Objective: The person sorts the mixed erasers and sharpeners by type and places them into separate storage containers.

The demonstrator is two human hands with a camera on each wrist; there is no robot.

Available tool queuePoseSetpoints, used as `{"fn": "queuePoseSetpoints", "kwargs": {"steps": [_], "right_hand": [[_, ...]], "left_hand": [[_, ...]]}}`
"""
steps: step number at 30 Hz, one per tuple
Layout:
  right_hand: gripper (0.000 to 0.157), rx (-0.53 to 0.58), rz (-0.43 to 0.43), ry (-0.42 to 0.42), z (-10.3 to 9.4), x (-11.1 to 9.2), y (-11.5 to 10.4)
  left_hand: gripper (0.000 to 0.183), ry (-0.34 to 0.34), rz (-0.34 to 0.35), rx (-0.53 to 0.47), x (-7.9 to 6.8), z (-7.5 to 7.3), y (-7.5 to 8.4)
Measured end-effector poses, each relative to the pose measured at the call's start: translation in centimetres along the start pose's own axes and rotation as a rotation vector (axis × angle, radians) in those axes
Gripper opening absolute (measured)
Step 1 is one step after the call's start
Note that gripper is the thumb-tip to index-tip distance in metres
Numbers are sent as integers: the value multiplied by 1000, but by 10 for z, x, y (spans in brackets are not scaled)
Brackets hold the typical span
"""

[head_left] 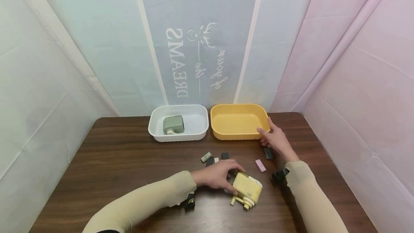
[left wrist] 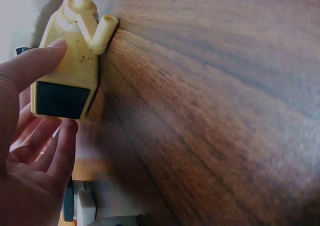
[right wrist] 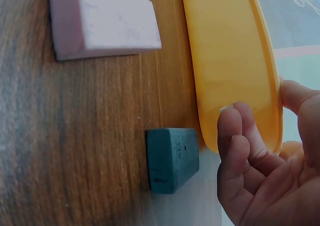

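My left hand (head_left: pixel 220 175) holds a yellow hand-crank pencil sharpener (head_left: pixel 248 188) lying on the table, with its crank towards the near side. In the left wrist view, the thumb lies on the sharpener's yellow face (left wrist: pixel 80 66), above a dark end panel, and the other fingers reach round the far side. My right hand (head_left: pixel 276 139) grips the right end of a yellow plastic basket (head_left: pixel 239 136) at its rim. A dark green block (right wrist: pixel 172 158) and a pink block (right wrist: pixel 117 21), both small and eraser-like, lie beside that hand.
A white basket (head_left: pixel 181 138) stands left of the yellow one, holding a green sharpener-like object (head_left: pixel 173 123). Several small blocks (head_left: pixel 206 156) lie just beyond the left hand. Cloth walls (head_left: pixel 200 10) close in the back and both sides of the wooden table (head_left: pixel 123 161).
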State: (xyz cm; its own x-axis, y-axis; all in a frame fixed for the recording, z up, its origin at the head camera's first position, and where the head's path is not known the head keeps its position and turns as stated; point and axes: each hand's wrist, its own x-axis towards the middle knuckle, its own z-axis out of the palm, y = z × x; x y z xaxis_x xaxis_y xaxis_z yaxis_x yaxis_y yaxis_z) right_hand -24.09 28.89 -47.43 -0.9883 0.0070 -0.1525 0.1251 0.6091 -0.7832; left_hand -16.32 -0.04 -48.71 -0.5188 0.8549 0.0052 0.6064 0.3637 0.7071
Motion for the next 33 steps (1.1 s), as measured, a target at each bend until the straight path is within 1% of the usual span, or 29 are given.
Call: {"fn": "queuePoseSetpoints", "kwargs": {"steps": [7, 12, 15, 18, 26, 27, 33], "right_hand": [[94, -2, 0, 1, 0, -1, 0], [92, -3, -2, 2, 0, 0, 0], [93, -1, 3, 4, 0, 0, 0], [95, 1, 4, 3, 1, -1, 0], [93, 8, -2, -3, 1, -2, -3], [93, 6, -2, -5, 0, -3, -3], [93, -4, 3, -11, -1, -3, -4]], "left_hand": [[64, 12, -24, -60, -2, 0, 3], [66, 66, 4, -86, -6, -6, 8], [67, 107, 25, -86, -8, -13, 11], [67, 146, 31, -89, -12, -20, 14], [69, 245, -9, -137, -20, -41, 15], [69, 255, -9, -153, -21, -44, 15], [68, 345, -4, -153, -29, -64, 13]]}}
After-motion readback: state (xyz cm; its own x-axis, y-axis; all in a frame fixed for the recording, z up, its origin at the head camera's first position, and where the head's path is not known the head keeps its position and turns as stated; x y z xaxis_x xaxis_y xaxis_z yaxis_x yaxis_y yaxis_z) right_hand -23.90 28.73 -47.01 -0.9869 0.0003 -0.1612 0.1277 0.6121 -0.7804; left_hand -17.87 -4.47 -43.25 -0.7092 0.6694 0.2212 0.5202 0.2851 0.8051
